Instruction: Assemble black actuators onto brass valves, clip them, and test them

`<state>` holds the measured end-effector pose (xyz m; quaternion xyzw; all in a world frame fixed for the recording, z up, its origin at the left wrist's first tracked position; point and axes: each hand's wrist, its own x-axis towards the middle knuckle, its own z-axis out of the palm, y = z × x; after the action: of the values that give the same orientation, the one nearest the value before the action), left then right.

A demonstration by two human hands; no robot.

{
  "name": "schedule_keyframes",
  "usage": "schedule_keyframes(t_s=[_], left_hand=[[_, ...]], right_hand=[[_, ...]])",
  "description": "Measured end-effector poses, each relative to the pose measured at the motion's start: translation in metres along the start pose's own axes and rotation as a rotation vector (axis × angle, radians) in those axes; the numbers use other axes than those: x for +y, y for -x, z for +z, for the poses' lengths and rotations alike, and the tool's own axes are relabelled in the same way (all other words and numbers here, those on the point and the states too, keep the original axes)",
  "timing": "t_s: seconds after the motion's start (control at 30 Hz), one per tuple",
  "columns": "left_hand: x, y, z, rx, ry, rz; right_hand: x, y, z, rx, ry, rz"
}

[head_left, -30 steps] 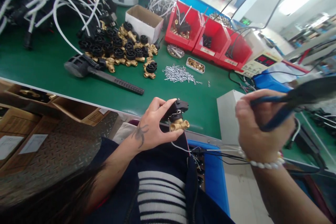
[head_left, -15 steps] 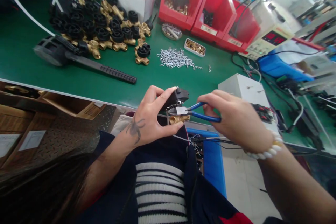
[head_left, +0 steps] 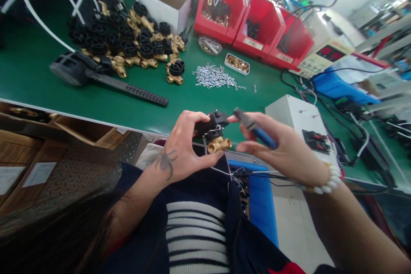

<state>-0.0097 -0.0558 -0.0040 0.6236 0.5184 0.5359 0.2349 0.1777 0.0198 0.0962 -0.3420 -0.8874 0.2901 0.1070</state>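
My left hand [head_left: 188, 145] is closed around a brass valve [head_left: 218, 144] topped by a black actuator [head_left: 210, 123], held at the table's near edge. A bent wire clip [head_left: 214, 130] sits where the black part meets the brass. In my right hand [head_left: 278, 145] are blue-handled pliers [head_left: 255, 127], their dark jaws pointing up and left, apart from the valve. The right index fingertip is beside or touching the black housing; I cannot tell which. Beyond the hands lies a pile of wire clips [head_left: 215, 77] on the green table [head_left: 180, 113].
Several brass valves with black collars [head_left: 141, 47] are heaped back left, by a white box [head_left: 167, 6]. A black strap wrench-like tool [head_left: 109, 81] lies in front. Red bins [head_left: 221, 30], a tray of brass pieces [head_left: 236, 64], a power supply [head_left: 324, 55] and a grey box [head_left: 285, 115] stand right.
The pliers have come away from the clip on the valve and turned upward in my right hand, their handles gathered in the palm. My left hand still holds the valve in nearly the same place.
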Motion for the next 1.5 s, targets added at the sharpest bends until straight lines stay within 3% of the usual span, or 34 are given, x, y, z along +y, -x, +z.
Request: schedule_keyframes(t_s=[0.1, 0.3, 0.53, 0.63, 0.7, 0.73, 0.83, 0.87, 0.9, 1.0, 1.03, 1.07, 1.17, 1.2, 1.23, 1.27, 1.37, 1.4, 1.43, 1.5], left_hand=[[-0.003, 0.000, 0.001, 0.028, 0.021, 0.028], [0.003, -0.002, -0.004, -0.009, 0.015, -0.009], [0.006, 0.000, -0.004, -0.024, 0.077, -0.024], [0.005, 0.001, -0.003, -0.023, 0.077, -0.029], [0.005, 0.000, -0.004, -0.025, 0.070, -0.040], [0.005, 0.000, -0.004, -0.026, 0.069, -0.047], [0.005, 0.000, -0.006, -0.027, 0.081, -0.056], [0.005, 0.001, -0.006, -0.023, 0.084, -0.055], [0.005, 0.001, -0.006, -0.021, 0.084, -0.055], [0.005, 0.001, -0.006, -0.022, 0.080, -0.068], [0.005, 0.001, -0.005, -0.024, 0.079, -0.076], [0.005, 0.000, -0.005, -0.027, 0.081, -0.080], [0.006, -0.001, -0.005, -0.032, 0.083, -0.076], [0.006, -0.001, -0.005, -0.033, 0.084, -0.077], [0.006, -0.002, -0.005, -0.035, 0.084, -0.080], [0.006, -0.002, -0.005, -0.036, 0.084, -0.085], [0.007, -0.002, -0.004, -0.040, 0.075, -0.092], [0.006, -0.002, -0.004, -0.041, 0.073, -0.089], [0.006, -0.001, -0.004, -0.039, 0.073, -0.084], [0.006, -0.002, -0.003, -0.033, 0.078, -0.070]], right_hand=[[0.005, -0.004, 0.010, -0.176, -0.111, -0.074], [0.019, -0.006, 0.021, -0.089, -0.222, -0.069], [0.020, -0.013, 0.015, -0.123, -0.040, -0.192], [0.017, -0.010, 0.012, -0.133, -0.038, -0.179], [0.014, -0.005, 0.008, -0.061, -0.036, -0.127], [0.013, -0.002, 0.006, 0.044, -0.007, -0.089], [0.015, 0.008, 0.004, 0.578, 0.115, -0.002], [0.017, 0.010, 0.005, 0.688, 0.166, -0.005], [0.018, 0.012, 0.005, 0.686, 0.231, -0.026], [0.021, 0.017, 0.004, 0.304, 0.471, -0.100], [0.020, 0.018, 0.003, 0.232, 0.511, -0.103], [0.018, 0.020, 0.002, 0.275, 0.514, -0.092], [0.014, 0.023, 0.002, 0.763, 0.376, -0.046], [0.014, 0.023, 0.004, 0.850, 0.355, -0.061], [0.014, 0.022, 0.006, 0.847, 0.358, -0.091], [0.015, 0.022, 0.007, 0.748, 0.392, -0.125], [0.015, 0.019, 0.005, 0.319, 0.554, -0.169], [0.015, 0.018, 0.003, 0.307, 0.573, -0.143], [0.015, 0.017, 0.001, 0.395, 0.562, -0.116], [0.016, 0.017, -0.001, 0.737, 0.465, -0.124]])
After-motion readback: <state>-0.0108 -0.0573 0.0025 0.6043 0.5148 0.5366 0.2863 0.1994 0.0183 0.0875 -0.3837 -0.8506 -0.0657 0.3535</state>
